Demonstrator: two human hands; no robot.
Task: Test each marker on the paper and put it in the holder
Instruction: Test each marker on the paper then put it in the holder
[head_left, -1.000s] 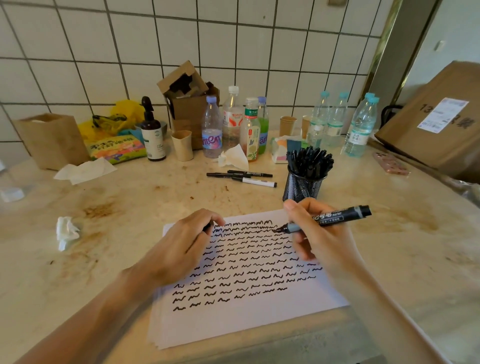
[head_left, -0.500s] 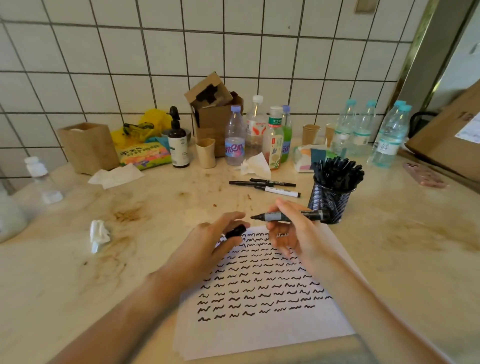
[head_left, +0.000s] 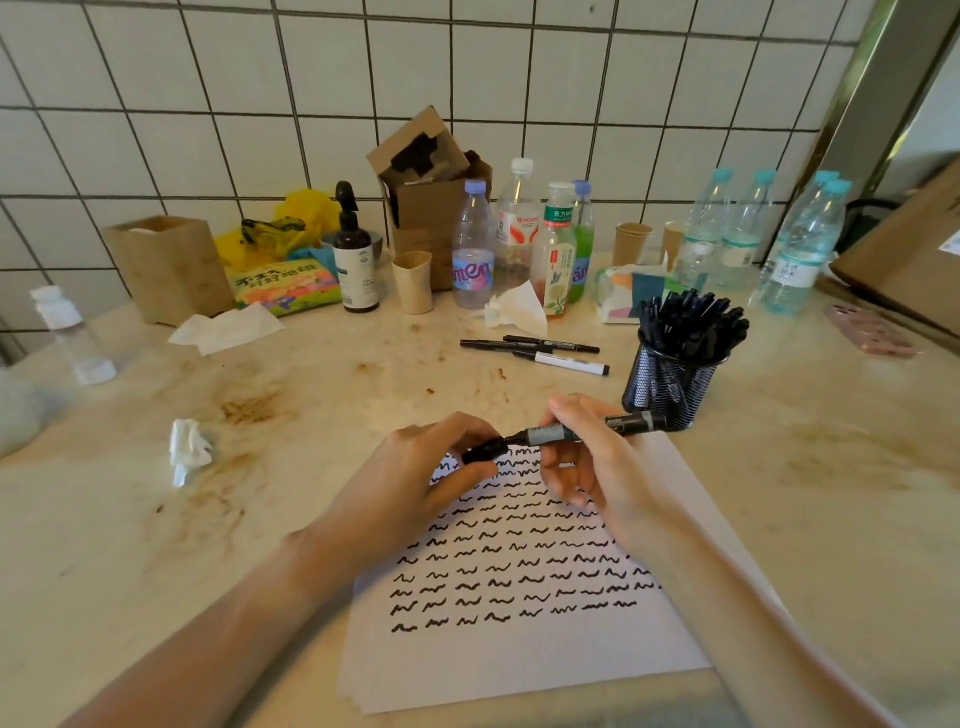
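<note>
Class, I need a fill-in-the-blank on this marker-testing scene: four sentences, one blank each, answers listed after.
1. The left hand pinches the marker's ____.
2. The right hand grips the marker above the ____.
3. The mesh holder stands to the ____ of the paper.
4. ____ pens lie loose on the table.

Answers: cap; paper; right; three

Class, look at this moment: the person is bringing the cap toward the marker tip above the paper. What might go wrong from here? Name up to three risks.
1. The cap in the left hand meets the marker at an angle, so the bare tip may ink the fingers.
2. The holder looks packed full, so pushing one more in may tip it.
3. The right hand hovers over fresh squiggles on the paper and may smear them.
</note>
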